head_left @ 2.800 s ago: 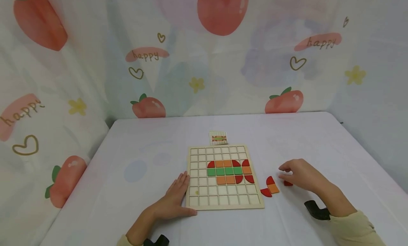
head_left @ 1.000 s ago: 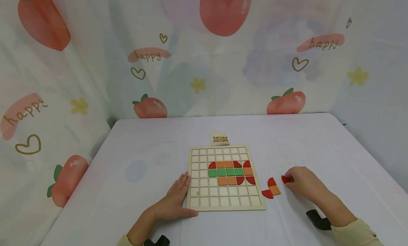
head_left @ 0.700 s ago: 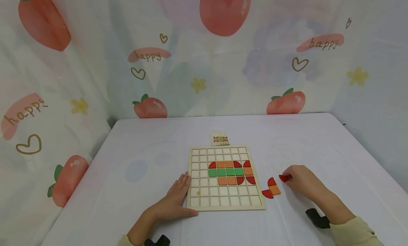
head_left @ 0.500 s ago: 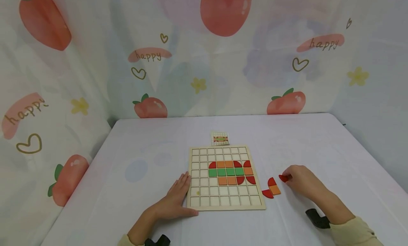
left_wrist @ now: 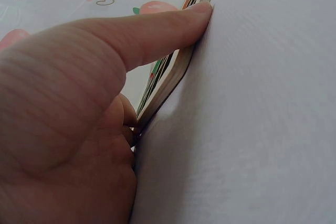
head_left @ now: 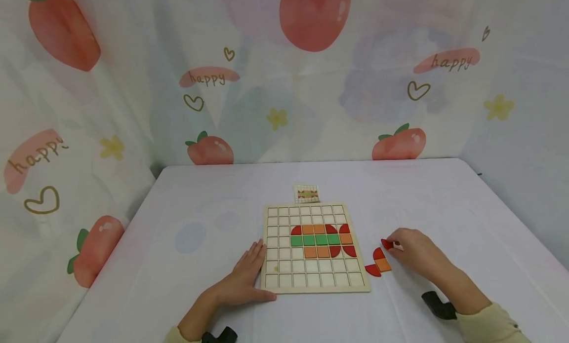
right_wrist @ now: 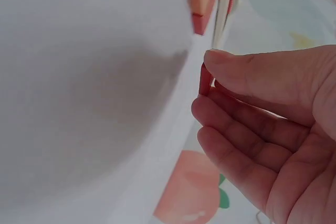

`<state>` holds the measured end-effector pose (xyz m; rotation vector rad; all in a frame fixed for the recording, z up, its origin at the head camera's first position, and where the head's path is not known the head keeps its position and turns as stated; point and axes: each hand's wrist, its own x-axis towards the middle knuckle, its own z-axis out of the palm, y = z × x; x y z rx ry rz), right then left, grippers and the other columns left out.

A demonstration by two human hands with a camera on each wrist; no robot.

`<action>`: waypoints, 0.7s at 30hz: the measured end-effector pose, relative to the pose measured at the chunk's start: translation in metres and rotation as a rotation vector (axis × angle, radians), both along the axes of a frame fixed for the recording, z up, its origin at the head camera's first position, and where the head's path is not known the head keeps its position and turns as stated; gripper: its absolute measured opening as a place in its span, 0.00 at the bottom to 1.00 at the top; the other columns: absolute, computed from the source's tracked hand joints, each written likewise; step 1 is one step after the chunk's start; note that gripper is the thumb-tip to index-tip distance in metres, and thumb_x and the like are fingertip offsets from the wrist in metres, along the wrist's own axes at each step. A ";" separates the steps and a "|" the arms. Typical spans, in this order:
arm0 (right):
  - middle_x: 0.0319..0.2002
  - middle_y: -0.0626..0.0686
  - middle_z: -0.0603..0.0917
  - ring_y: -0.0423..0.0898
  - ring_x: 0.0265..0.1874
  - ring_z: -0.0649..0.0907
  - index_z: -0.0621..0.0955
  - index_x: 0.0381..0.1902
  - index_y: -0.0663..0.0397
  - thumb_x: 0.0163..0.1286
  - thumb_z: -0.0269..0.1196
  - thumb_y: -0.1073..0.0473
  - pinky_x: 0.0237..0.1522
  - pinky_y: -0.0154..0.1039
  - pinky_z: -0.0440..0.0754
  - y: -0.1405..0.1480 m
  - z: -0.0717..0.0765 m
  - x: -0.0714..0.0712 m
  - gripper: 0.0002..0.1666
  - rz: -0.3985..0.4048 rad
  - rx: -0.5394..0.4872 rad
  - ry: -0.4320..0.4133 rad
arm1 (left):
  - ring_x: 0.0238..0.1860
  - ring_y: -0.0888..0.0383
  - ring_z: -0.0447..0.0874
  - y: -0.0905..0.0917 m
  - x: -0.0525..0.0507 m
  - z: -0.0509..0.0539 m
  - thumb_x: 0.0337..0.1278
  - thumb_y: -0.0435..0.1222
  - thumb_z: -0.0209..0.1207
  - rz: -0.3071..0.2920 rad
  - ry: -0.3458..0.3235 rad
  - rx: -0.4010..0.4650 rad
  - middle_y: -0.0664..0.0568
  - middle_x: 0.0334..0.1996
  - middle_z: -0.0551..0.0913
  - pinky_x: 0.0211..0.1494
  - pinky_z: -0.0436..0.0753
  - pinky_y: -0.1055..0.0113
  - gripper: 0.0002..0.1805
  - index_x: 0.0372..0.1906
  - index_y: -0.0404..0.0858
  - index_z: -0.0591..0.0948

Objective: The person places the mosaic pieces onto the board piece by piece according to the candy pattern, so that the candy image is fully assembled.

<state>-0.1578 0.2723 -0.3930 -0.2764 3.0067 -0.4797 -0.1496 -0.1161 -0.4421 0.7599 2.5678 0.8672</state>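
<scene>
My right hand [head_left: 417, 251] pinches a red quarter-circle tile [head_left: 387, 244] between thumb and fingertips, just behind the loose tiles right of the board. In the right wrist view that red tile [right_wrist: 205, 80] shows edge-on in the pinch. My left hand [head_left: 243, 278] lies with straight fingers along the left edge of the wooden grid board [head_left: 311, 281], thumb at its near corner. The left wrist view has the thumb [left_wrist: 157, 35] against the board's edge [left_wrist: 170, 80]. On the grid, green squares [head_left: 314, 240] form a row, with orange squares [head_left: 313, 229] and red quarter-circles around them.
Right of the board lie an orange square [head_left: 383, 265] and two red quarter-circles, one of them the near tile [head_left: 373, 270]. A small pattern card [head_left: 306, 193] rests behind the board's far edge. White cloth [head_left: 200, 200] covers the table, and printed curtains enclose it.
The right hand has picked up the red quarter-circle tile from the table and carried it left, toward the loose tiles and board. The left hand stays at the board.
</scene>
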 end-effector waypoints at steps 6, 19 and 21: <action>0.31 0.54 0.82 0.51 0.32 0.78 0.84 0.35 0.66 0.51 0.68 0.69 0.37 0.47 0.80 -0.014 0.006 0.001 0.11 0.010 -0.020 -0.009 | 0.70 0.51 0.28 0.000 0.000 0.001 0.42 0.60 0.62 0.001 -0.002 -0.001 0.45 0.72 0.36 0.68 0.40 0.49 0.61 0.71 0.32 0.42; 0.33 0.52 0.82 0.50 0.34 0.79 0.84 0.36 0.63 0.52 0.69 0.67 0.37 0.44 0.80 -0.053 0.015 0.001 0.12 0.096 -0.037 0.015 | 0.70 0.52 0.28 -0.001 -0.001 -0.001 0.42 0.61 0.62 0.002 0.007 -0.009 0.45 0.72 0.36 0.68 0.40 0.50 0.61 0.71 0.33 0.42; 0.34 0.52 0.82 0.50 0.35 0.79 0.84 0.37 0.63 0.53 0.68 0.68 0.39 0.45 0.80 -0.057 0.015 0.001 0.11 0.095 -0.043 0.015 | 0.70 0.52 0.28 -0.001 -0.001 -0.001 0.42 0.61 0.62 0.005 0.006 -0.013 0.46 0.72 0.36 0.68 0.40 0.50 0.61 0.72 0.34 0.42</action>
